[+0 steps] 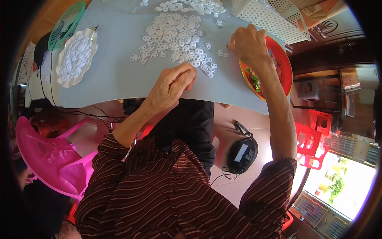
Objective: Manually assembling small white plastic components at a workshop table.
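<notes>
Small white plastic two-holed pieces (pixel 171 35) lie heaped on the smooth grey-blue counter (pixel 117 47), too many to count. Bare room is left of them. The left hand (pixel 172 85) is by the near edge, the right hand (pixel 250 44) over one round red bowl's (pixel 285 75) rim. Both hands' fingers curl in; I can't tell what they hold. One wavy white dish (pixel 94 44) sits left.

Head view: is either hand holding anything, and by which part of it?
Cannot tell: the left hand and right hand are both curled, hiding any hold.
</notes>
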Available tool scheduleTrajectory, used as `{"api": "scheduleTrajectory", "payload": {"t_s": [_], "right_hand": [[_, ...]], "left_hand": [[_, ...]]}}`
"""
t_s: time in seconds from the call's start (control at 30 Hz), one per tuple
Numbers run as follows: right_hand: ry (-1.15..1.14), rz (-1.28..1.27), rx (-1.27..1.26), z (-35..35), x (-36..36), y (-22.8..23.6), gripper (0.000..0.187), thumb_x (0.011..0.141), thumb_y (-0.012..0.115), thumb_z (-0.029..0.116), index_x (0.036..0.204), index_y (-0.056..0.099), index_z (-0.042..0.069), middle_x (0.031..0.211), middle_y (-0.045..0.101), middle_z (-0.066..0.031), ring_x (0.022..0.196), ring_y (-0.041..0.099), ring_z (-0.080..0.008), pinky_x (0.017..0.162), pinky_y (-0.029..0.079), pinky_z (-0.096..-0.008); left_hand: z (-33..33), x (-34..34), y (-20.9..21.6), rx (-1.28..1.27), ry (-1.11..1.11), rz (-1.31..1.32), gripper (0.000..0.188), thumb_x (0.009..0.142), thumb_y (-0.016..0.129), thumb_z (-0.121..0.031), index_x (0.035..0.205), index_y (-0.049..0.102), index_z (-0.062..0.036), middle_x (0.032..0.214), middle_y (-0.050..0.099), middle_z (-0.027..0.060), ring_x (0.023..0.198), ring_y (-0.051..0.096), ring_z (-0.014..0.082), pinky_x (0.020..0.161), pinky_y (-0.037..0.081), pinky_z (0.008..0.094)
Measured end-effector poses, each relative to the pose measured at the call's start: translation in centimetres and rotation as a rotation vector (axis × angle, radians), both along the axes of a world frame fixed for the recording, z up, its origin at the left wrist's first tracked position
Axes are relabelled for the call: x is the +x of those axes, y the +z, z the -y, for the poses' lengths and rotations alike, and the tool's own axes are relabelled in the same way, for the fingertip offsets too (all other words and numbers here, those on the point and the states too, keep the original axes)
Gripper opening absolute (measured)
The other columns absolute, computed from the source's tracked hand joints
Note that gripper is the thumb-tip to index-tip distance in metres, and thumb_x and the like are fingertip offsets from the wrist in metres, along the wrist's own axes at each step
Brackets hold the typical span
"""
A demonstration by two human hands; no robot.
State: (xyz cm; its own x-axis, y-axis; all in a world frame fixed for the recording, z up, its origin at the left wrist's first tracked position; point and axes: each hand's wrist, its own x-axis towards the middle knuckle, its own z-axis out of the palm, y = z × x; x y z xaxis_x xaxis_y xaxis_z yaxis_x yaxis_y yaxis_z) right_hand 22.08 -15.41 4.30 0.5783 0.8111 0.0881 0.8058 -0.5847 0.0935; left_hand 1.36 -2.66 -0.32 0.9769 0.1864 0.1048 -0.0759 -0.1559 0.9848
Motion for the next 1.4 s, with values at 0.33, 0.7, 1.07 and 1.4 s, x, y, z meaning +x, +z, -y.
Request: {"api": "scheduleTrajectory", "payload": {"t_s": [0.33,0.7,1.07,1.4], "right_hand": [[-0.080,0.005,-0.164,-2.3,-0.8,-0.4,0.013,0.073,0.057,0.004,0.077,0.069,0.007,0.078,0.066,-0.0119,0.090,0.059,-0.0265,0.083,0.034,-0.0490],[0.027,-0.508,0.596,0.4,-7.2,-0.9,0.011,0.072,0.066,0.008,0.077,0.063,-0.002,0.069,0.065,-0.0115,0.060,0.063,-0.0224,0.056,0.050,-0.0307],[0.051,-0.555,0.918,0.1,-10.3,-5.4,0.011,0.075,0.064,0.002,0.086,0.065,0.002,0.076,0.063,-0.0118,0.064,0.063,-0.0209,0.060,0.049,-0.0296],[-0.032,-0.598,1.056,-0.5,-9.7,-5.4,0.009,0.076,0.064,0.002,0.085,0.065,0.001,0.074,0.063,-0.0108,0.061,0.061,-0.0175,0.059,0.048,-0.0284]], "left_hand": [[-0.1,-0.2,-0.3,0.013,-0.003,0.006,0.027,0.097,0.043,-0.022,0.084,0.051,-0.0001,0.069,0.049,0.0024,0.063,0.045,0.0089,0.060,0.038,0.0235],[-4.2,0.1,0.1,0.438,0.310,0.132,0.012,0.087,0.052,-0.004,0.096,0.060,-0.0012,0.076,0.060,0.0063,0.068,0.054,0.0133,0.061,0.043,0.0255],[-5.4,2.4,0.4,1.131,0.058,0.093,0.021,0.077,0.057,-0.003,0.098,0.057,-0.0019,0.086,0.054,0.0124,0.088,0.049,0.0292,0.082,0.042,0.0373],[-8.3,1.5,1.3,1.020,0.157,0.169,0.011,0.078,0.053,0.001,0.088,0.055,0.0004,0.076,0.055,0.0117,0.079,0.052,0.0298,0.072,0.043,0.0382]]}}
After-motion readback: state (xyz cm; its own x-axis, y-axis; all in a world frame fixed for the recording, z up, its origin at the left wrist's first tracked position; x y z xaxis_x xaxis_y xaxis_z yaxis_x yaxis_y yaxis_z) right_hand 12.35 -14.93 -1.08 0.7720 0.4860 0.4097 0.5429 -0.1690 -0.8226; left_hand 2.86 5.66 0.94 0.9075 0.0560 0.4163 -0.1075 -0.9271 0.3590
